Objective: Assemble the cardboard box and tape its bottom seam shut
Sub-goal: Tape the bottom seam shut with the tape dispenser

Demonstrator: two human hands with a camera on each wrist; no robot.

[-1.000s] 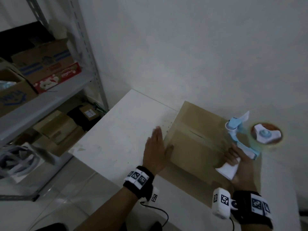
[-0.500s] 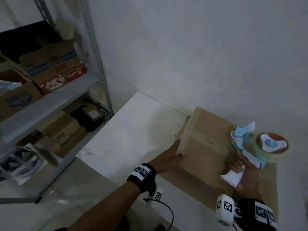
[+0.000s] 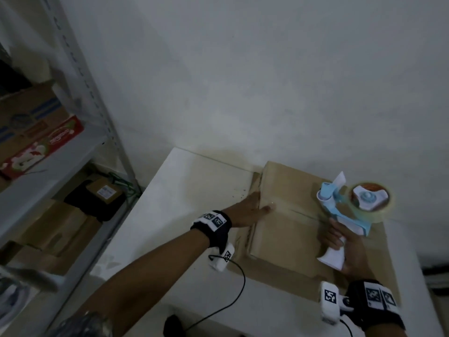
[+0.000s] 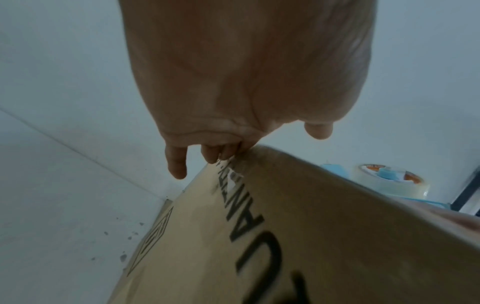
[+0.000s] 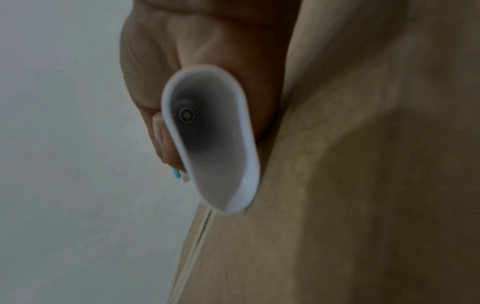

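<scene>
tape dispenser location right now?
Head view, right side: the tape dispenser is gripped by the right hand over the right end of the cardboard box.

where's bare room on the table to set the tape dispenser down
Widest bare patch: the table left of the cardboard box, bordered by the wall, the table's left edge and the left hand. A smaller strip lies along the near edge, crossed by a black cable. Crowded: the box top, under the right hand gripping the tape dispenser.
</scene>
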